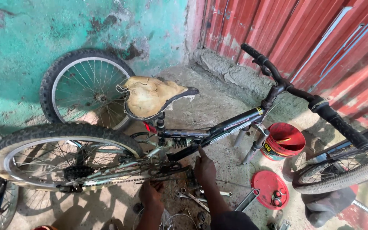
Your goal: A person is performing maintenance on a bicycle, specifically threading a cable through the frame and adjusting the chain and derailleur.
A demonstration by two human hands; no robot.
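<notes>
A dark bicycle frame (231,125) with a torn tan saddle (152,96) and black handlebars (303,96) stands without its front wheel, fork legs (254,147) hanging free. My right hand (204,168) reaches up to the frame's down tube by the crank, forefinger pointing up against it. My left hand (150,195) is lower, under the chainring and chain (162,170), fingers hidden beneath the parts. Whether either hand holds something is not visible.
The rear wheel (60,155) is mounted at left. A loose wheel (84,87) leans on the green wall. A red bucket (284,140), its red lid (269,189) with small parts, and wrenches (194,198) lie on the concrete. Another wheel (346,168) is at right.
</notes>
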